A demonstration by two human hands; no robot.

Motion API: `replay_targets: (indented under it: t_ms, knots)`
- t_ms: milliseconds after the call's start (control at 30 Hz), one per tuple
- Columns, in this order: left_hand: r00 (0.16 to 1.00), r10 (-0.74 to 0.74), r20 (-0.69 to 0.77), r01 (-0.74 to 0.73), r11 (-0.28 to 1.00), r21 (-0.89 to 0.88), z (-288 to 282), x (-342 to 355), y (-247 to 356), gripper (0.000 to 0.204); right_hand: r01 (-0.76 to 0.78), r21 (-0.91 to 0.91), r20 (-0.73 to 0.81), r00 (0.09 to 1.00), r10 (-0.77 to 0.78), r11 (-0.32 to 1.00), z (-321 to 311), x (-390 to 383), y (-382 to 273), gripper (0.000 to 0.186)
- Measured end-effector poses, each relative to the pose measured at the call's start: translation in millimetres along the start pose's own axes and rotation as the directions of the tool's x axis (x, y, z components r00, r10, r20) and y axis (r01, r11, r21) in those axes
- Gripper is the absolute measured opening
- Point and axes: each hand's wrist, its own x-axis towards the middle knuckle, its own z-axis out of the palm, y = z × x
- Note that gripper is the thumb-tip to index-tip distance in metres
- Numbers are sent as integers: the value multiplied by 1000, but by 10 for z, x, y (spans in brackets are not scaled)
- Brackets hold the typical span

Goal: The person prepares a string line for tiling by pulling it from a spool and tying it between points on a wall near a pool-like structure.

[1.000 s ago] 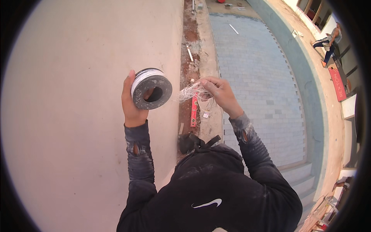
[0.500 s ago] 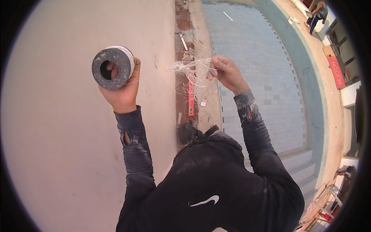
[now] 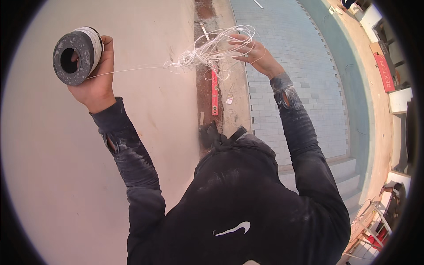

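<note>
My left hand point(image 3: 98, 86) is wrapped round a grey speckled spool point(image 3: 84, 55) wound with white string, held out to the left over the pale surface. One finger shows through the spool's hollow core. From the spool a single taut strand runs right to a loose, tangled bundle of white string point(image 3: 204, 54), which hangs in the air over the narrow dirt strip. My right hand point(image 3: 259, 56) grips loops of this bundle at its right end. Some loops pass over and around the fingers, and the fingertips are partly hidden by them.
A red spirit level point(image 3: 214, 99) and a small packet point(image 3: 229, 99) lie below the string. To the right is a sunken basin floor of pale blue tiles point(image 3: 296, 97), with steps point(image 3: 346, 183). A red box point(image 3: 383, 73) stands beyond, and a person's legs point(image 3: 347, 3) show at the top.
My left hand has carried the spool up and left, lengthening the strand. My right hand has risen slightly to the right, and the string bundle has spread into wider loops.
</note>
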Motion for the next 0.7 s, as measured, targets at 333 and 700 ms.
replay_targets:
  t_ms: [333, 700]
  knots:
    - [999, -29, 40, 25, 995, 92, 324, 107, 225, 14, -429, 189, 763, 630, 143, 883, 1697, -287, 1079, 59]
    - [994, 107, -28, -96, 960, 263, -330, -161, 341, 16, -322, -75, 7, 946, 323, 944, 330, -540, 794, 22]
